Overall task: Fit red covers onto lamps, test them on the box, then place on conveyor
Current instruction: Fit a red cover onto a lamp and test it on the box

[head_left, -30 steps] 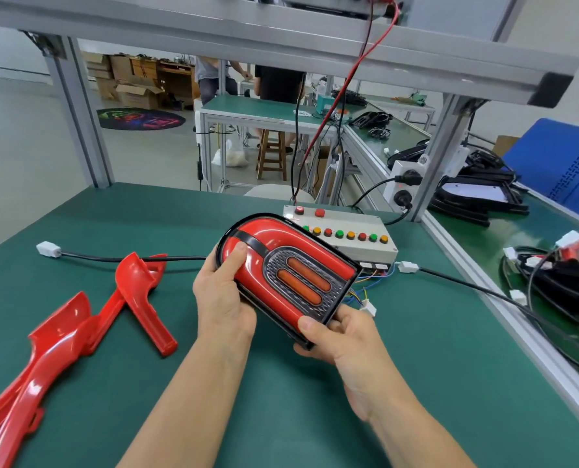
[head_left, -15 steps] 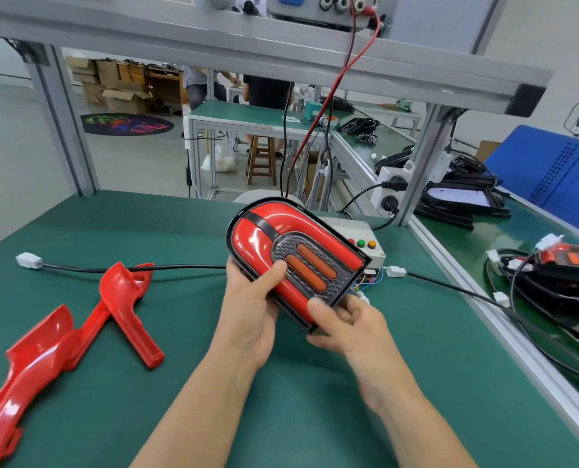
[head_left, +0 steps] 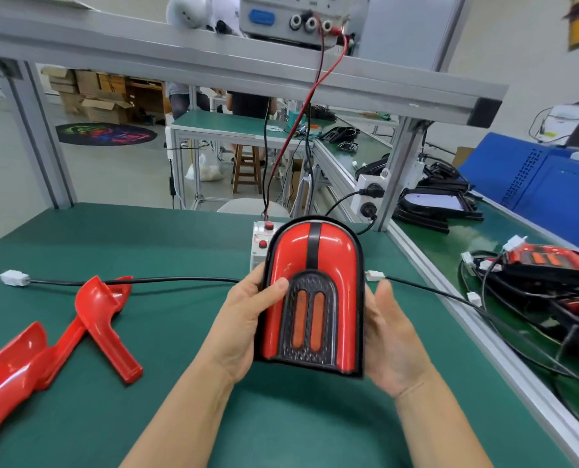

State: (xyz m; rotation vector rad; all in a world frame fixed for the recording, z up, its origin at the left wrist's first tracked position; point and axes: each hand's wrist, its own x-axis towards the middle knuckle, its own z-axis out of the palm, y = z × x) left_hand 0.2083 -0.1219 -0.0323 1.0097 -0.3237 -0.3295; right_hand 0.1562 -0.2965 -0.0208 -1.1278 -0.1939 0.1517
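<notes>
Above the green bench point(head_left: 146, 417), red-covered lamp point(head_left: 313, 292) in left hand's point(head_left: 244, 329) grip, right hand point(head_left: 391, 336) flat alongside.

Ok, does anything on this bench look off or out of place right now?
Nothing looks damaged. The lamp, held in both hands, has its red cover seated evenly. The loose red covers lie scattered on the mat to the left, and a heap of lamps and cables is tangled on the conveyor at right.
</notes>
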